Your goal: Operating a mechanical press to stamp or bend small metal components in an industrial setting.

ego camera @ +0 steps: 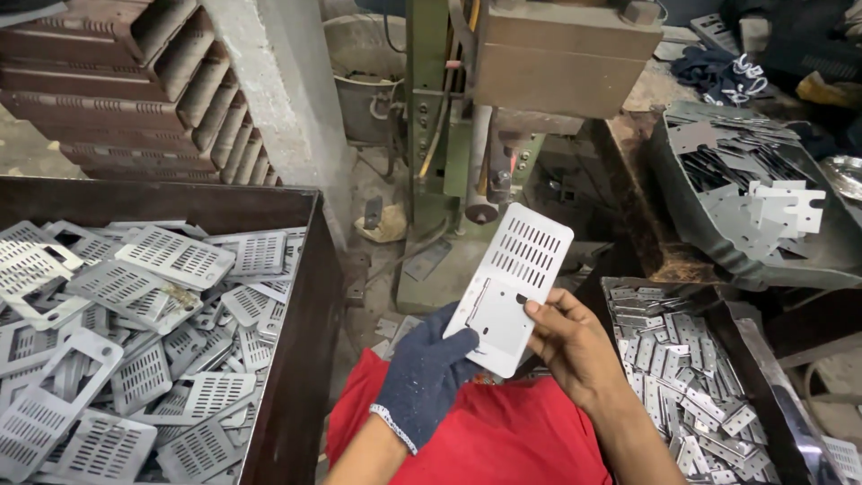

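Held up over the lap, between both hands: a pale slotted metal plate (510, 289), tilted, slots toward the top, a plain panel with a cut-out below. Left hand (425, 373), in a dark knitted glove, closed on the plate's lower left corner, thumb over the front face; fingers behind the plate hidden. Right hand (575, 346), bare, curled round the plate's right edge, thumb tip on the front near a small slot; remaining fingers out of sight behind the sheet. Below the hands, red cloth (485, 436) over the lap, cut off by the lower edge.

To the left, a dark bin (301, 341) heaped with similar slotted plates (135, 341), its left part cut off. To the right, a tray (772, 359) filled with small metal pieces (682, 368), individual shapes hard to make out. Farther right and above, a grey tub (682, 180) with flat metal blanks (763, 193). Behind the plate, a green press machine (503, 108), top out of frame, lower part partly hidden by the plate. Upper left, a stack of rusty louvred parts (126, 81), only partly in view.
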